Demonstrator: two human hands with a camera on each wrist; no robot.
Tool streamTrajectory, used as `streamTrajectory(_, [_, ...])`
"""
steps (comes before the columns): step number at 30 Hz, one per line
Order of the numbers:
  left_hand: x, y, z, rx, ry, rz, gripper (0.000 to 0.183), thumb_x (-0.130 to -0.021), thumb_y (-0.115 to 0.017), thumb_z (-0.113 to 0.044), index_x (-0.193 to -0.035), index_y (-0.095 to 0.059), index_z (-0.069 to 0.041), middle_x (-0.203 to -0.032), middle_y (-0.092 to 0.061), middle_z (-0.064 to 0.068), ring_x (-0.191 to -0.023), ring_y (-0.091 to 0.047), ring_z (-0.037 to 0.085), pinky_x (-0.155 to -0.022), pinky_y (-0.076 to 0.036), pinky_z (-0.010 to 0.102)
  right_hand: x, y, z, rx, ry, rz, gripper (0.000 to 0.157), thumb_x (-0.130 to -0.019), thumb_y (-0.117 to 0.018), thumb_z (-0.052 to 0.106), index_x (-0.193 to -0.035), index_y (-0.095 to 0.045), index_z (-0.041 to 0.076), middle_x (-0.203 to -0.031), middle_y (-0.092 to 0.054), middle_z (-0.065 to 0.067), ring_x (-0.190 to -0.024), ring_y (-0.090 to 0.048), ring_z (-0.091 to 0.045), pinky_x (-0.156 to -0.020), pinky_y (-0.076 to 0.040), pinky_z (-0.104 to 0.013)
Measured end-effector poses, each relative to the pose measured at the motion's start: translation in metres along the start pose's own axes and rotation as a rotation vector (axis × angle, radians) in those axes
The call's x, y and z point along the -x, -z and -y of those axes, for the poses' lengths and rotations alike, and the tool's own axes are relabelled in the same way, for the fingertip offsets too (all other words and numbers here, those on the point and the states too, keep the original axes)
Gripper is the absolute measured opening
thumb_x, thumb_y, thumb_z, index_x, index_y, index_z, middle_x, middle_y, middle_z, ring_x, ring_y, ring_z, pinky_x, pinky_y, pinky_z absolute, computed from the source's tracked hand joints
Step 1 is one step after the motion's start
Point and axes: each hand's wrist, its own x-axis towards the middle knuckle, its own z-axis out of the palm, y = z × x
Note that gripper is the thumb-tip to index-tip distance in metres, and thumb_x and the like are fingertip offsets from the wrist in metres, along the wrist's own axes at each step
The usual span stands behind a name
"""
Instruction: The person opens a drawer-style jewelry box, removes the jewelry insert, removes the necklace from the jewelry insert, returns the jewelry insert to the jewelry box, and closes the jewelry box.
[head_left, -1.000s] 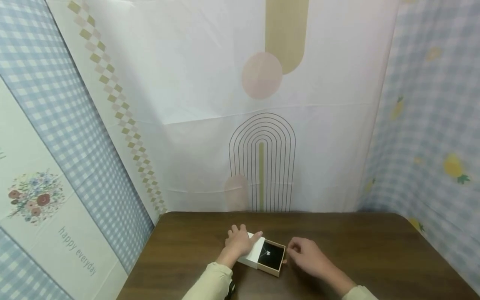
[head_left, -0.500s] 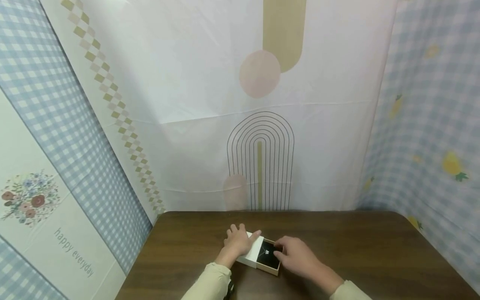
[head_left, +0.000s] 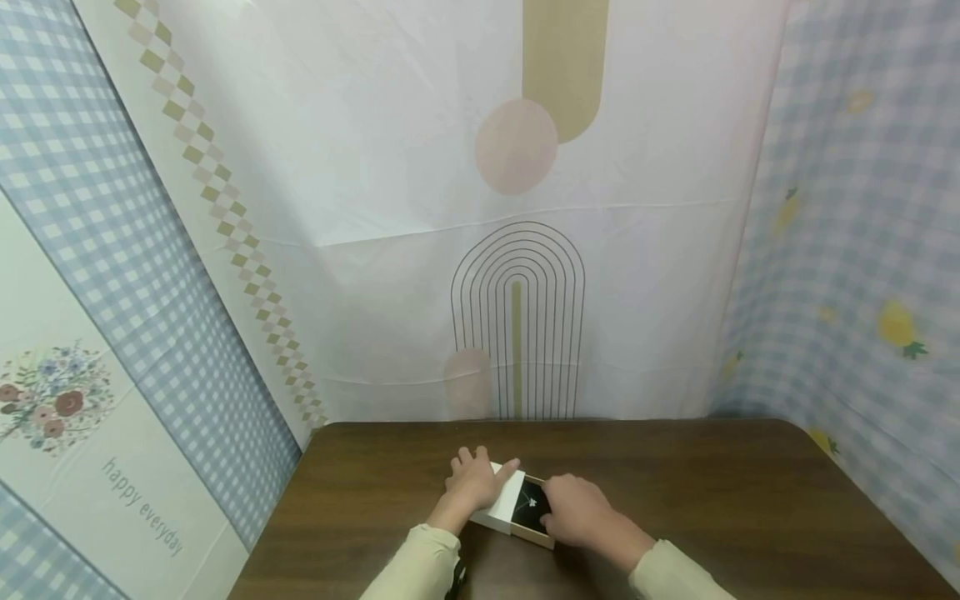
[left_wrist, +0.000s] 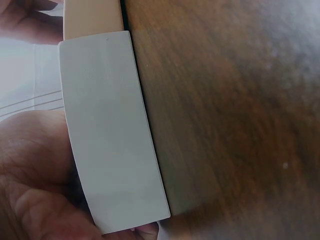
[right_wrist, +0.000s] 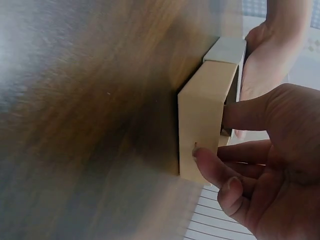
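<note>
A small jewelry box lies on the table, its white sleeve [head_left: 507, 498] on the left and its tan drawer [right_wrist: 202, 112] pulled partway out to the right. Inside the drawer, a black pad [head_left: 529, 518] bears a necklace [head_left: 532, 502] with a small silvery pendant. My left hand [head_left: 474, 485] holds the sleeve, thumb across its top and fingers around its far left end. At the drawer's front wall, my right hand [head_left: 579, 510] pinches it, thumb inside the rim and a fingertip [right_wrist: 202, 156] outside. The hand hides part of the pad.
The box lies on a dark brown wooden table [head_left: 675, 475]. Behind it hangs a white patterned cloth [head_left: 390, 317], with a blue checked cloth [head_left: 840, 275] to the right. Something dark [head_left: 456, 578] shows beside the left sleeve's cuff.
My right hand has moved left from beside the drawer and taken hold of its front wall. The left hand stays on the sleeve. The view has shifted slightly.
</note>
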Motion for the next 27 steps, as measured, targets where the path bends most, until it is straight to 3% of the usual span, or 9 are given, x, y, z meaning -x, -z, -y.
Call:
streamTrajectory(8, [0.000,0.001,-0.001,0.006,0.006,0.002,0.085,-0.103,-0.059,-0.062,-0.151,-0.049,0.007,-0.148,-0.044,0.037,-0.133,-0.048,0.052,-0.099,-0.050,0.069,-0.005,0.006,0.008,0.068,-0.031,0.044,0.024,-0.077,-0.083,0.008,-0.071,-0.061,0.010,-0.065,-0.058,0.000,-0.058,-0.053,-0.016,-0.053,-0.048,-0.034])
streamTrajectory(15, [0.000,-0.001,-0.001,0.008,0.009,-0.003,0.084,-0.102,-0.060,-0.063,-0.149,-0.050,0.007,-0.143,-0.047,0.036,-0.129,-0.050,0.050,-0.097,-0.050,0.068,-0.009,0.002,0.006,0.047,-0.068,0.078,0.022,-0.078,-0.087,0.012,-0.083,-0.066,0.006,-0.081,-0.064,-0.003,-0.070,-0.057,-0.018,-0.065,-0.057,-0.042])
streamTrajectory(21, [0.001,0.001,-0.002,0.010,0.009,-0.007,0.085,-0.102,-0.060,-0.062,-0.150,-0.050,0.008,-0.143,-0.047,0.037,-0.129,-0.050,0.050,-0.097,-0.051,0.068,-0.015,-0.005,-0.009,-0.146,-0.084,0.049,0.032,-0.075,-0.092,0.014,-0.097,-0.072,0.002,-0.089,-0.071,-0.007,-0.079,-0.064,-0.020,-0.074,-0.060,-0.048])
streamTrajectory(27, [0.001,0.002,-0.002,0.011,0.006,-0.004,0.086,-0.103,-0.060,-0.061,-0.151,-0.049,0.008,-0.146,-0.045,0.038,-0.132,-0.049,0.052,-0.099,-0.050,0.070,-0.013,-0.011,-0.026,-0.473,-0.097,0.025,0.032,-0.085,-0.085,0.016,-0.106,-0.071,-0.004,-0.087,-0.072,-0.008,-0.073,-0.065,-0.018,-0.066,-0.058,-0.036])
